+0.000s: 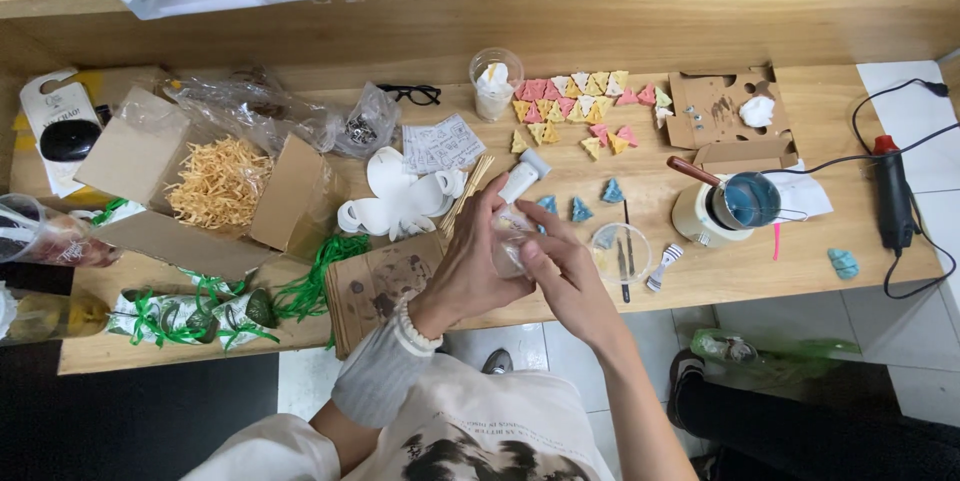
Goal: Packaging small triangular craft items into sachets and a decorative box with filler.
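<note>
At centre frame, just above the desk [760, 261] edge, a small clear bottle [512, 231] is clasped between the left hand [470, 261] and right hand [555, 266], its long axis tilted toward the upper right.

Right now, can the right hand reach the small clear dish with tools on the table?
Probably yes. The right hand lies just beside the clear dish, with bare table between them. But both it and the left hand grip a small clear bottle, so it is not free.
</note>
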